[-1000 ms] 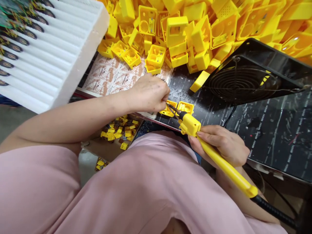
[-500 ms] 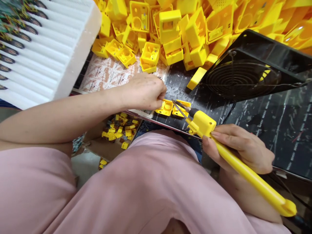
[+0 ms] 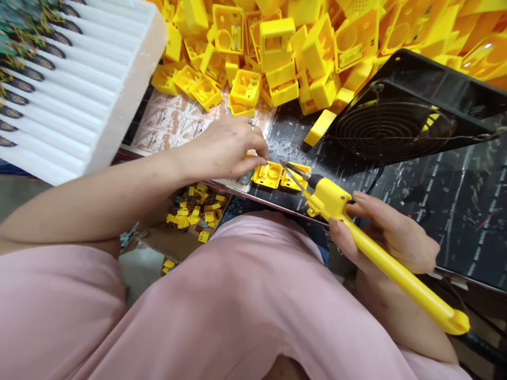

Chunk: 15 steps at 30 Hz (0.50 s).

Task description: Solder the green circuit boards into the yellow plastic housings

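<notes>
My right hand (image 3: 400,235) grips a yellow soldering iron (image 3: 332,198) with a long handle. Its dark metal tip and a thin guide reach over two small open yellow plastic case parts lying at the bench edge. The left case part (image 3: 268,175) has a round speaker grille; the right case part (image 3: 293,178) lies close beside it, under the tip. My left hand (image 3: 232,145) is just left of these parts, thumb and fingers bent together. A bit of yellow shows between them, too small to name, and something greenish lies partly hidden beneath the thumb.
Many yellow plastic cases (image 3: 245,87) are heaped at the back. A black fan (image 3: 384,126) leans at the right on the dark bench mat (image 3: 443,211). White foam tray (image 3: 114,79) with wired round parts stands left. Below the edge, a cardboard box (image 3: 166,240) holds small yellow pieces.
My left hand has shifted slightly left, its thumb and fingers loosening from a tighter curl. My right fingers have shifted on the handle, and its rear end has swung slightly up and left.
</notes>
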Available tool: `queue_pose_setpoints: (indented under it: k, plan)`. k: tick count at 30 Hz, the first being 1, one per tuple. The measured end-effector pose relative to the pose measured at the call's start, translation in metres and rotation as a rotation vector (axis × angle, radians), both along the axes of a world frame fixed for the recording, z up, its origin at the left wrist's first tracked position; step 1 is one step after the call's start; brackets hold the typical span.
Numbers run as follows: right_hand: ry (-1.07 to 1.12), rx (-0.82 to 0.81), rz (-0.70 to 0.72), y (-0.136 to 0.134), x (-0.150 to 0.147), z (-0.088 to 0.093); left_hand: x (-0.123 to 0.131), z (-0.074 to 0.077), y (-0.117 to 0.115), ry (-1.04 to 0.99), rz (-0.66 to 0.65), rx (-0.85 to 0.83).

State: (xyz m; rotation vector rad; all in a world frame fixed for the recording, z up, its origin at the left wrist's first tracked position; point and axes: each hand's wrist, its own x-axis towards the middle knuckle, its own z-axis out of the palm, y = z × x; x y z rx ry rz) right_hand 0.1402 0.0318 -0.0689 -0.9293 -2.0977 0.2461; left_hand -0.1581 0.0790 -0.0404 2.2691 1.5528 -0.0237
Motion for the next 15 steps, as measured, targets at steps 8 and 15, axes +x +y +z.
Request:
queue_pose_setpoints:
  k: [8, 15]
  plan:
    - [0.035, -0.003, -0.004, 0.002, 0.006, -0.008, -0.008, -0.01, -0.021, -0.032, 0.008, 0.131]
    - [0.083, -0.124, 0.24, 0.01, 0.015, -0.008, 0.001, -0.007, -0.021, 0.066, -0.076, 0.08]
